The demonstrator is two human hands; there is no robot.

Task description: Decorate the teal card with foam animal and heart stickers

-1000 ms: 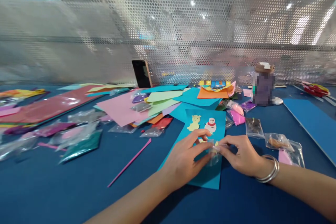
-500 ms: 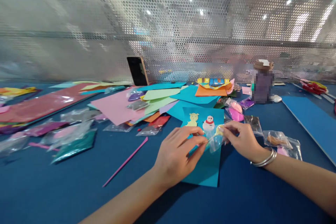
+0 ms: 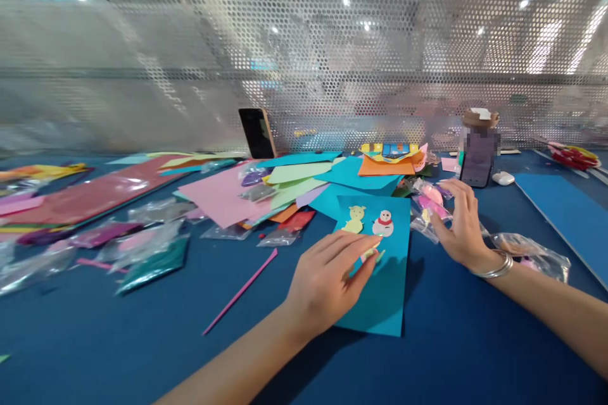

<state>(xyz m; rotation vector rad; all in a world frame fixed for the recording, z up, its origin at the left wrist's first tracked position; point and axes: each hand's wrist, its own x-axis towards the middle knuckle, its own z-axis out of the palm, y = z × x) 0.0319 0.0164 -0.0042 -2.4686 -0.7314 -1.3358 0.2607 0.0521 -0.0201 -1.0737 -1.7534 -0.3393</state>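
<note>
A teal card (image 3: 384, 294) lies on the blue table in front of me, with a yellow animal figure (image 3: 354, 219) and a snowman figure (image 3: 384, 223) stuck near its top edge. My left hand (image 3: 327, 278) rests on the card's left side, and its thumb and fingertips pinch a small pale-yellow cut-out (image 3: 371, 255). My right hand (image 3: 460, 228), with bangles on the wrist, hovers with fingers spread to the right of the card. It is over several small clear plastic bags (image 3: 424, 223), its thumb next to one of them.
Loose coloured paper sheets (image 3: 285, 185) are piled behind the card. A phone (image 3: 256, 133) leans on the perforated metal wall. A lidded jar (image 3: 477, 149) stands at the back right. Glitter bags (image 3: 142, 247) and a pink strip (image 3: 242, 291) lie left; a blue sheet (image 3: 565, 215) lies right.
Both hands were holding a small clear bag over the card. The right hand has carried the bag away to the right; the left hand stays on the card with the yellow cut-out.
</note>
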